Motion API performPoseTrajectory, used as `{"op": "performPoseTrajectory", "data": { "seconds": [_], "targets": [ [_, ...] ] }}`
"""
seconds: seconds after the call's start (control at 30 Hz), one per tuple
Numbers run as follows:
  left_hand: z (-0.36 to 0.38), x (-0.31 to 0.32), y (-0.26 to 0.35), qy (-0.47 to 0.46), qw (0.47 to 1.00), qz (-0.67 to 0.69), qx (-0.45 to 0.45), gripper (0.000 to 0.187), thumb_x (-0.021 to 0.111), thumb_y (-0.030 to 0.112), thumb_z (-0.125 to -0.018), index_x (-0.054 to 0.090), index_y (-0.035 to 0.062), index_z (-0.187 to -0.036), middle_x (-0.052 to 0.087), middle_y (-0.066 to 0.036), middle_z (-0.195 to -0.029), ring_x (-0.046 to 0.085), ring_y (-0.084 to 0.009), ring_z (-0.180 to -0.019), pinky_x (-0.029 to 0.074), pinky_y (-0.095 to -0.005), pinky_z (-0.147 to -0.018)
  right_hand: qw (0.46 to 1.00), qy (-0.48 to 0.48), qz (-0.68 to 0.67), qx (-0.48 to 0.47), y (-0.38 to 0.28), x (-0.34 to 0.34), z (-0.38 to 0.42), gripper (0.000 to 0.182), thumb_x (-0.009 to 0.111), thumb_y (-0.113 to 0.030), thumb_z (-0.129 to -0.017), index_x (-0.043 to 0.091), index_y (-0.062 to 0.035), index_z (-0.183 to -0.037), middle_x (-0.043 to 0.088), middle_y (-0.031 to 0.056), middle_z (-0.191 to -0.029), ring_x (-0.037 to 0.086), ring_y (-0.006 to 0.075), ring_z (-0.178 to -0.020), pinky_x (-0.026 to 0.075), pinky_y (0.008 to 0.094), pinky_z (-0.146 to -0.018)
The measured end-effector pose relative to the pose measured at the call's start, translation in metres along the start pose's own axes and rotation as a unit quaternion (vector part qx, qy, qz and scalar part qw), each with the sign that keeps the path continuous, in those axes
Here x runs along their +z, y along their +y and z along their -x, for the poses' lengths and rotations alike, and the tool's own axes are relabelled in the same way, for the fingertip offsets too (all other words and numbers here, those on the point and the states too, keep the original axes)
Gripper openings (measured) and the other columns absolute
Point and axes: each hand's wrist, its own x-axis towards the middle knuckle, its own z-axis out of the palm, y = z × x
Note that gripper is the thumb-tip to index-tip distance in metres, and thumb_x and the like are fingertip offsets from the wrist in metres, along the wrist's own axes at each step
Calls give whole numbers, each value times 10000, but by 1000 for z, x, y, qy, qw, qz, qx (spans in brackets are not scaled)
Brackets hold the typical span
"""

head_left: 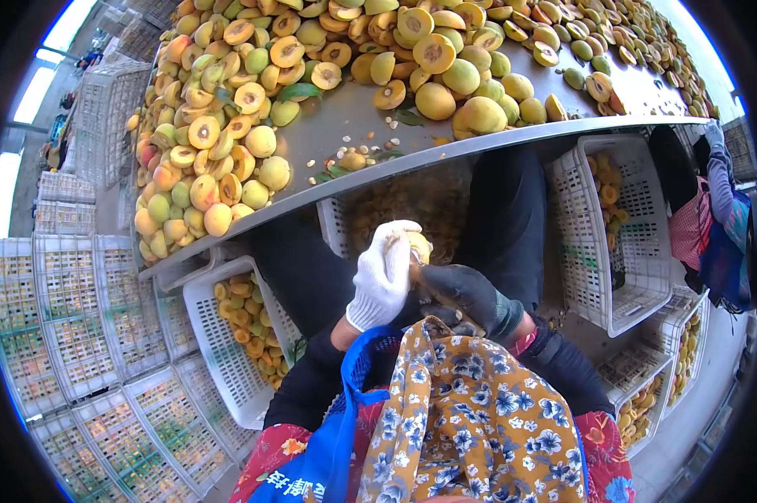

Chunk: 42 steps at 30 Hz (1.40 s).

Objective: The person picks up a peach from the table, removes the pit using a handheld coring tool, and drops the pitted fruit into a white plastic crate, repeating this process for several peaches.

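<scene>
In front of my lap, my left hand [382, 278], in a white knitted glove, is closed around a yellow peach [421, 245]. Only part of the fruit shows past the fingers. My right hand [469, 295], in a dark glove, presses up against the peach from the other side with its fingers curled. Whatever it grips is hidden. Below both hands, between my knees, a crate of peach pieces [403, 201] sits partly in shadow under the table edge.
A metal table [336, 126] carries heaped whole and halved peaches [219, 142], with loose pits near its edge. White crates of fruit stand left [227, 369] and right [579, 243]. Stacked crates [77, 327] fill the far left. Another person's sleeve [719, 180] appears at right.
</scene>
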Motion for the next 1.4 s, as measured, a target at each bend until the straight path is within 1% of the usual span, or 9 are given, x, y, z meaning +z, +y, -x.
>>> {"op": "performPoseTrajectory", "data": {
  "seconds": [0.2,0.33,0.37,0.5,0.6,0.77,1.13,1.37,1.4],
  "targets": [
    [-3,2,-14,7,987,156,30,255,437,140,-1037,587,3,-1190,700,-158,-1014,696,-204,-906,533,-311,-852,995,51,-58,69,-7,-1,3,302,561,-307,-1034,620,-18,-969,547,-4,-642,489,42,-483,401,168,-454],
    [-9,3,-3,28,990,-128,46,305,394,188,-1058,565,-15,-1209,693,-150,-1017,675,-196,-930,520,-294,-870,994,-72,-72,47,-8,-10,-5,259,585,-271,-1023,629,-21,-1076,599,15,-808,544,63,-614,445,182,-549],
    [-4,4,-9,13,999,-33,38,315,389,201,-1061,565,-13,-1211,693,-151,-1018,674,-195,-928,520,-293,-867,983,-158,-97,16,-2,-15,-7,274,611,-254,-1011,646,-22,-1152,642,23,-916,587,70,-705,478,192,-617],
    [-6,8,-26,-17,978,208,-6,390,345,295,-1086,556,-4,-1219,689,-153,-1017,663,-186,-921,525,-293,-854,974,-102,-182,91,-2,-6,-4,276,584,-298,-1023,625,-29,-1070,599,14,-788,526,60,-569,429,181,-504],
    [-2,9,-36,-2,976,215,-28,409,334,325,-1093,552,4,-1222,686,-150,-1017,656,-179,-916,527,-294,-851,984,-1,-158,87,-8,12,-1,323,533,-335,-1043,584,-29,-951,529,17,-575,438,66,-380,369,189,-356],
    [-4,10,-35,29,983,180,-24,418,330,347,-1096,547,15,-1229,684,-144,-1018,652,-165,-906,526,-286,-847,987,-105,-103,59,-1,-2,-8,371,560,-374,-1025,609,-9,-980,558,22,-594,475,73,-412,403,200,-393],
    [5,23,-30,101,971,215,-31,454,323,389,-1093,524,14,-1250,687,-167,-1046,654,-184,-932,530,-293,-845,964,29,210,-158,13,15,-2,420,580,-423,-1007,650,-23,-902,568,24,-601,484,75,-432,397,199,-423],
    [9,16,-30,28,968,249,-5,466,315,385,-1100,532,-2,-1242,676,-180,-1055,653,-214,-959,522,-317,-888,975,-132,-149,97,-2,1,9,367,554,-388,-1027,607,-25,-1027,497,-5,-562,442,57,-413,368,183,-408],
    [5,15,-31,13,966,259,-10,466,315,383,-1100,535,-4,-1239,674,-180,-1057,654,-218,-962,520,-320,-894,978,-21,-183,100,-6,12,13,360,543,-385,-1032,590,-28,-1045,490,-11,-557,423,52,-395,354,181,-392]
  ]
}}
